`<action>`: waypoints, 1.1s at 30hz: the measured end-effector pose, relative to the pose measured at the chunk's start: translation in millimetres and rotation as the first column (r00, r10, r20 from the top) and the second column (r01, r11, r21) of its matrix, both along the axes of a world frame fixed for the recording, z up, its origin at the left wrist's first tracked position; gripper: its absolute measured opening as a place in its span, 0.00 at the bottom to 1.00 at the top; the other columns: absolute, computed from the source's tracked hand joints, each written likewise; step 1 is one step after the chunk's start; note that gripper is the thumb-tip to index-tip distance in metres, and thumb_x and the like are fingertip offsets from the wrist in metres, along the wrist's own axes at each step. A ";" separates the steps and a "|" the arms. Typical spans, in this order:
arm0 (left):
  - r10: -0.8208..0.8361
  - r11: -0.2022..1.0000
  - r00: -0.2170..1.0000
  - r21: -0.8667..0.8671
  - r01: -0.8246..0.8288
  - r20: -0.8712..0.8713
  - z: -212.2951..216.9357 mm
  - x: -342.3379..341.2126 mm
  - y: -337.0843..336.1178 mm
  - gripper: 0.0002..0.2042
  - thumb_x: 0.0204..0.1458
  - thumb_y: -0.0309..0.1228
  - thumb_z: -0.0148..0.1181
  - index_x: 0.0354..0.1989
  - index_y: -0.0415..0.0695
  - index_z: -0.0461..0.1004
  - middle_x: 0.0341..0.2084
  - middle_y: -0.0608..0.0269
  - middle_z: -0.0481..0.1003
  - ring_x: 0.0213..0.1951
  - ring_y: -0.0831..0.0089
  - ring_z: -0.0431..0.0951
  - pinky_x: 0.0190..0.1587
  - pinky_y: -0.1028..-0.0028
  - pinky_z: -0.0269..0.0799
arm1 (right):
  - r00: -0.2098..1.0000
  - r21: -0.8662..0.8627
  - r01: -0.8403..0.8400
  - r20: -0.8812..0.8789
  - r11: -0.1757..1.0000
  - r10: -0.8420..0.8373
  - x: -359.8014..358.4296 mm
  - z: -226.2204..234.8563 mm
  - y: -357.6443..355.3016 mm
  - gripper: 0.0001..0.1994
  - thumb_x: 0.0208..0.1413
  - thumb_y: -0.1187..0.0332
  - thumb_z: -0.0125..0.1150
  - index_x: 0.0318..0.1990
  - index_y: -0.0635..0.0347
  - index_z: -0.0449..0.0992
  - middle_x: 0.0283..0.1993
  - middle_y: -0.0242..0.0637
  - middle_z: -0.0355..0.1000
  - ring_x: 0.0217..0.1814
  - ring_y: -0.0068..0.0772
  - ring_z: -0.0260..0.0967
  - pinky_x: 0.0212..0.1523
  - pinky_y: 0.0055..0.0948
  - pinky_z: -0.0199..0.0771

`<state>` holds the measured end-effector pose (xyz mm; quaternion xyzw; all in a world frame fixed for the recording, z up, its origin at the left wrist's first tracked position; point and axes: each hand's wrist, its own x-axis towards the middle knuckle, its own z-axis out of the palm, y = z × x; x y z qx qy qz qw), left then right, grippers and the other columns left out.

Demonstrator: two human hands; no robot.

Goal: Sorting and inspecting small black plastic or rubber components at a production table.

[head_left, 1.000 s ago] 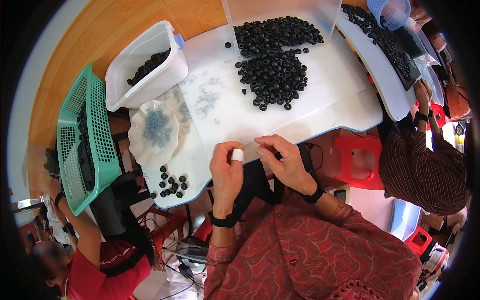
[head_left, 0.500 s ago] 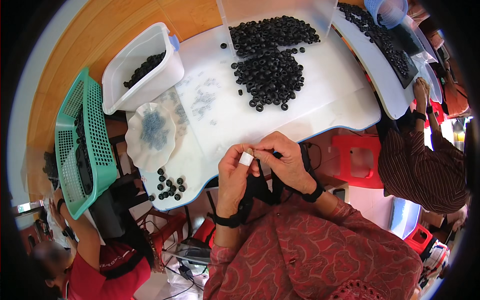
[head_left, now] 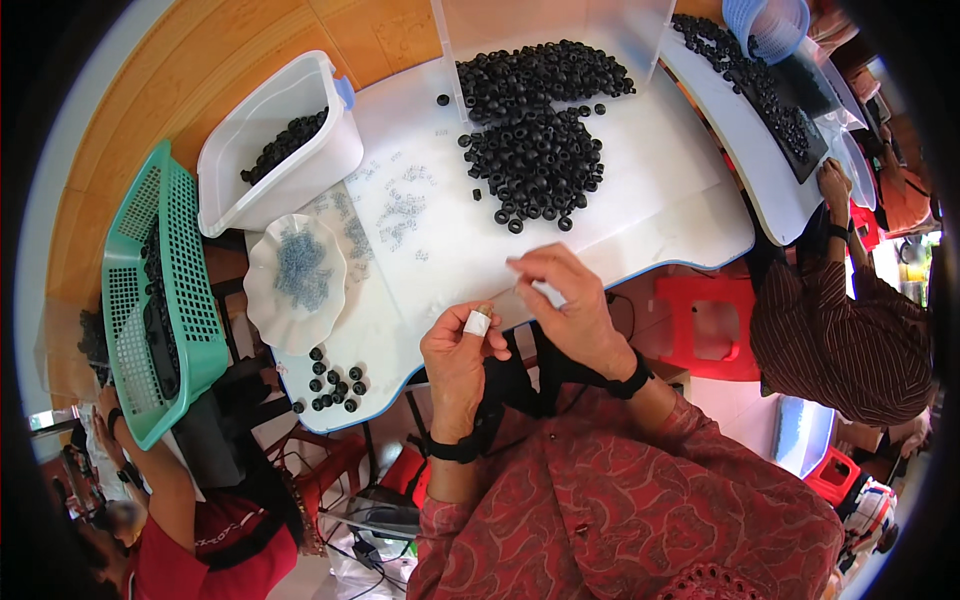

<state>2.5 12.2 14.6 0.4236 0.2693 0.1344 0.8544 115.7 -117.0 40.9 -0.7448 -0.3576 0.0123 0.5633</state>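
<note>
My left hand [head_left: 458, 350] is held just off the table's near edge, its thumb and fingers pressed together. White tape [head_left: 478, 323] wraps its thumb; whatever the fingers grip is hidden. My right hand [head_left: 575, 310] is raised to the right of it, thumb and forefinger apart, the fingertips slightly blurred, with nothing visible in them. Beyond the hands lies a heap of small black ring-shaped parts [head_left: 530, 170]. To the left, a white scalloped plate [head_left: 262, 325] holds small clear pieces [head_left: 302, 270]. More clear pieces [head_left: 402, 215] are scattered on the white tabletop [head_left: 450, 255].
A clear bin [head_left: 550, 25] lies beyond the heap. At left stand a white tub [head_left: 345, 150] with black parts and a green basket [head_left: 195, 350]. Several black parts [head_left: 337, 385] sit at the near left corner. A red stool [head_left: 705, 330] stands right; co-workers sit on both sides.
My right hand has parted from my left and moved up and to the right, its fingers opening. The left hand has shifted slightly down and left, its fingers still closed.
</note>
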 end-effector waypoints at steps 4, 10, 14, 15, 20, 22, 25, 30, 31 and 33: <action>-0.005 1.000 0.999 -0.002 0.005 -0.032 -1.3 -0.6 -1.8 0.07 0.61 0.26 0.59 0.42 0.35 0.77 0.31 0.59 0.78 0.24 0.78 0.76 0.25 0.77 0.76 | 0.958 -0.167 0.150 0.269 0.974 -0.101 28.2 3.0 7.0 0.21 0.50 0.83 0.60 0.54 0.65 0.74 0.59 0.45 0.69 0.55 0.49 0.66 0.56 0.40 0.70; -0.016 1.000 1.000 0.022 0.016 -0.016 -2.6 -1.8 -1.2 0.07 0.61 0.26 0.59 0.43 0.34 0.77 0.31 0.59 0.78 0.24 0.78 0.76 0.25 0.77 0.75 | 0.882 -0.354 0.318 0.450 0.880 -0.138 45.2 1.9 16.6 0.20 0.49 0.81 0.61 0.52 0.62 0.76 0.62 0.40 0.66 0.57 0.47 0.63 0.56 0.41 0.67; -0.022 0.999 1.000 0.035 0.023 -0.019 -2.7 -1.8 -1.5 0.08 0.61 0.26 0.59 0.43 0.33 0.77 0.32 0.57 0.78 0.23 0.76 0.75 0.24 0.76 0.74 | 0.907 -0.313 0.243 0.410 0.918 -0.100 45.4 -11.0 13.3 0.13 0.49 0.80 0.62 0.43 0.61 0.80 0.55 0.37 0.69 0.53 0.43 0.65 0.49 0.39 0.66; -0.026 0.999 0.999 0.038 0.027 -0.022 -2.8 -1.4 -1.5 0.08 0.61 0.26 0.59 0.43 0.33 0.77 0.32 0.57 0.78 0.23 0.76 0.75 0.24 0.76 0.74 | 0.902 -0.288 0.251 0.416 0.924 -0.115 44.6 -13.9 12.6 0.12 0.49 0.81 0.61 0.42 0.61 0.80 0.54 0.37 0.70 0.52 0.42 0.65 0.48 0.38 0.65; -0.018 0.999 1.000 0.038 0.018 -0.020 -4.5 -2.0 -1.9 0.08 0.61 0.26 0.58 0.44 0.33 0.77 0.32 0.56 0.78 0.24 0.76 0.76 0.25 0.77 0.75 | 0.889 -0.202 0.284 0.423 0.937 -0.178 40.1 -21.6 9.7 0.11 0.48 0.81 0.62 0.39 0.60 0.79 0.49 0.34 0.72 0.47 0.40 0.68 0.46 0.36 0.64; -0.016 0.999 1.000 0.041 0.017 -0.021 -4.4 -2.1 -2.1 0.08 0.61 0.25 0.58 0.44 0.33 0.76 0.33 0.56 0.78 0.24 0.76 0.76 0.25 0.77 0.75 | 0.884 -0.198 0.266 0.440 0.943 -0.157 39.7 -23.0 6.1 0.11 0.48 0.81 0.62 0.39 0.59 0.79 0.47 0.34 0.73 0.46 0.39 0.68 0.46 0.35 0.64; -0.014 0.999 1.000 0.049 0.015 -0.019 -4.7 -2.4 -2.6 0.08 0.61 0.25 0.58 0.44 0.32 0.76 0.33 0.55 0.78 0.24 0.76 0.76 0.25 0.76 0.76 | 0.877 -0.185 0.296 0.440 0.937 -0.190 38.5 -18.7 7.4 0.11 0.48 0.81 0.62 0.39 0.58 0.80 0.46 0.32 0.73 0.46 0.37 0.68 0.46 0.35 0.64; -0.015 0.998 1.000 0.059 0.015 -0.010 -7.4 -2.5 -2.8 0.08 0.61 0.24 0.58 0.45 0.32 0.76 0.33 0.54 0.78 0.24 0.75 0.77 0.25 0.76 0.76 | 0.841 -0.230 0.332 0.512 0.915 -0.176 39.4 -4.2 16.3 0.10 0.46 0.80 0.62 0.37 0.57 0.80 0.45 0.27 0.75 0.46 0.33 0.68 0.47 0.34 0.62; -0.016 0.998 1.000 0.057 0.016 -0.012 -6.9 -2.3 -2.6 0.08 0.61 0.24 0.58 0.45 0.32 0.76 0.33 0.54 0.78 0.24 0.75 0.77 0.25 0.76 0.76 | 0.841 -0.236 0.309 0.519 0.921 -0.149 40.0 -7.8 15.3 0.10 0.46 0.80 0.62 0.36 0.57 0.81 0.45 0.27 0.75 0.46 0.33 0.68 0.47 0.34 0.62; -0.017 0.998 1.000 0.053 0.018 -0.017 -5.6 -2.1 -2.4 0.08 0.61 0.24 0.57 0.45 0.32 0.76 0.34 0.54 0.78 0.24 0.75 0.77 0.25 0.76 0.76 | 0.844 -0.241 0.279 0.524 0.930 -0.118 39.7 -9.7 14.8 0.09 0.45 0.80 0.62 0.35 0.57 0.81 0.45 0.26 0.76 0.46 0.32 0.68 0.47 0.33 0.62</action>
